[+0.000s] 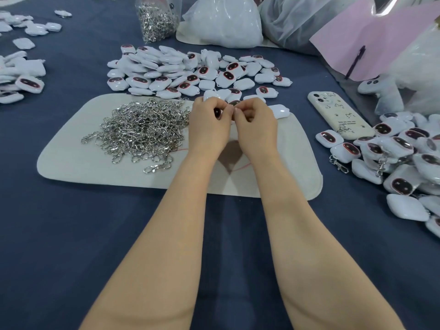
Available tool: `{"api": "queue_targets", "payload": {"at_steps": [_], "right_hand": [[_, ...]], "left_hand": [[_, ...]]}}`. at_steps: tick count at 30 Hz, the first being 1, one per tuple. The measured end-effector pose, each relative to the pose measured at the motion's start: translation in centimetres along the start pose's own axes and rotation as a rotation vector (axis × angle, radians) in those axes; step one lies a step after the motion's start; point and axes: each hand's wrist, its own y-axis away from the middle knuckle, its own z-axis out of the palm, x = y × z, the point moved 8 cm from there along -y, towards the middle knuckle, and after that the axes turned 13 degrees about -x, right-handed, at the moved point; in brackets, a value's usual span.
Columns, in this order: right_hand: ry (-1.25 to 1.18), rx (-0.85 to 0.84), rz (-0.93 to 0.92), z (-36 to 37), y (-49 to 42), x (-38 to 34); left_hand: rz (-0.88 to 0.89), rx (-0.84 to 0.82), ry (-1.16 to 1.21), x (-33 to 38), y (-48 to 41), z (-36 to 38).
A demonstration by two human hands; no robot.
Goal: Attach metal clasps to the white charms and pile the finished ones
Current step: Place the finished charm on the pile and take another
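Observation:
Both my hands meet above the far edge of a cream mat (71, 160). My left hand (209, 125) curls round a white charm (217, 112) with a dark face, mostly hidden by the fingers. My right hand (256, 122) pinches something small at the charm's edge; it is hidden, so I cannot tell whether it is a clasp. A heap of silver metal clasps (142, 132) lies on the mat to the left. Behind the hands spreads a pile of white charms (181, 72). At the right lies a pile of charms with clasps on them (400, 160).
A phone in a cream case (338, 113) lies right of the mat. A clear bag of clasps (157, 17) and white plastic bags (223, 22) stand at the back. More charms (21, 79) lie far left. A pink sheet (371, 41) and white plush toy (385, 91) sit far right.

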Motion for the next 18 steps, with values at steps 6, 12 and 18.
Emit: {"api": "queue_targets", "payload": {"at_steps": [6, 12, 18], "right_hand": [[-0.047, -0.066, -0.01, 0.7, 0.0, -0.2], [-0.071, 0.021, 0.012, -0.2, 0.0, 0.0], [-0.071, 0.037, -0.012, -0.4, 0.1, -0.3]], "left_hand": [[-0.019, 0.011, 0.012, -0.2, 0.0, -0.1], [-0.01, 0.002, 0.017, -0.2, 0.0, -0.1], [0.034, 0.008, -0.036, 0.2, 0.2, 0.0]]}}
